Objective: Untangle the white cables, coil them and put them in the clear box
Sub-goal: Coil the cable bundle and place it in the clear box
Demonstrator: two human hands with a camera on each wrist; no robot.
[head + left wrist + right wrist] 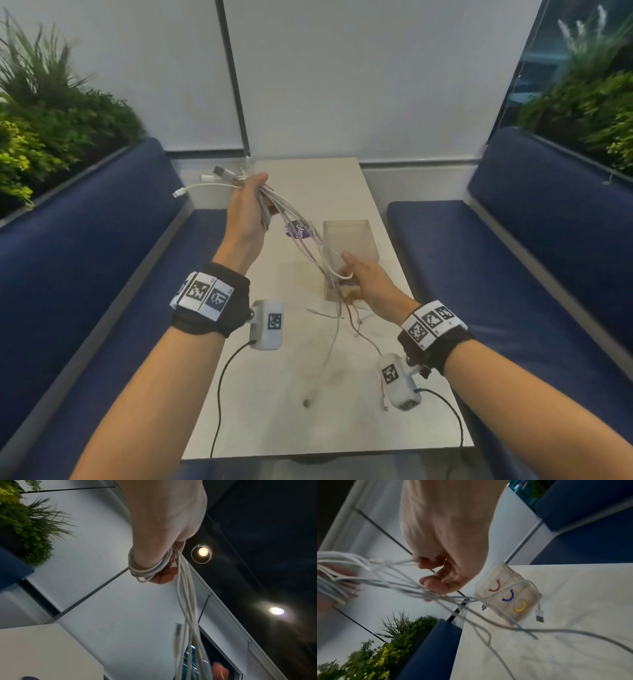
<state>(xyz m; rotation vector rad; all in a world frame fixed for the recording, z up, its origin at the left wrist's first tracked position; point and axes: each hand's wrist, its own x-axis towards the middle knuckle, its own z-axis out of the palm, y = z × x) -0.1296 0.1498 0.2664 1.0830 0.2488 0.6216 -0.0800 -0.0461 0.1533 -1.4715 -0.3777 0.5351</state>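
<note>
Nearest the camera, loose tails of the white cables [329, 346] are lying across the pale table [274, 411], one metal plug [307, 401] resting close to the near edge. These tails are best left slack while strands are being separated, since a dragged plug could snag on the others.

A little farther on, the right hand [363, 279] is being held low, just in front of the clear box [349, 253], with one cable loop pinched between thumb and fingertips. In the right wrist view the fingers [436, 584] are seen curled on a single strand while several others are crossing beneath them in a knot. The step in hand is judged to be the teasing of one cable out of the bundle. It is done well if only that strand is being drawn, slowly and along its own line, so that the crossing is loosened rather than tightened.

Farther still, the left hand [248, 209] is being raised above the table's left side, closed round the gathered bundle, with turns wound about the fingers in the left wrist view and USB plugs [219, 171] sticking out beyond. A firm anchor should be kept there, yet eased enough for one strand to slide.

The box is standing on the table with no coiled cable yet visible inside; coiling is judged still ahead.
</note>
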